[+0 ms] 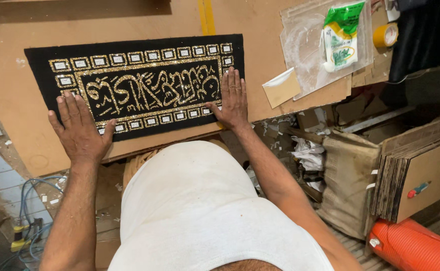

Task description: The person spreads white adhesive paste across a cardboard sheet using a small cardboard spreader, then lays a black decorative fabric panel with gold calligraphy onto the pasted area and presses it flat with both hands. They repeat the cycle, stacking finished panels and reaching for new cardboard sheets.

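Nearest to me, below the board's edge, I see my own white-clad torso and both forearms reaching forward. My left hand [79,131] lies flat, fingers spread and relaxed, palm down on the lower left corner of the black rectangular cloth panel worked with gold glitter ornament [134,83]; its heel sits on the bare brown fibreboard worktop [19,100] just off the cloth's edge. My right hand [231,100] is likewise flat and unclenched, pressing on the panel's lower right corner, fingertips pointing away from me along the short right edge. Neither hand grips anything; both only bear down.

The panel lies straight ahead of me, its long axis running left to right across my view, tilted slightly so the right end sits a little farther up. I have one hand at each end of the near long edge, so both are equally close to it; the far long edge is beyond my fingertips.

Farther right on the board I see a small tan card [282,88], then a clear plastic sheet [305,45] carrying a green and white pouch [341,36], and a roll of yellow tape [387,35] at the far corner.
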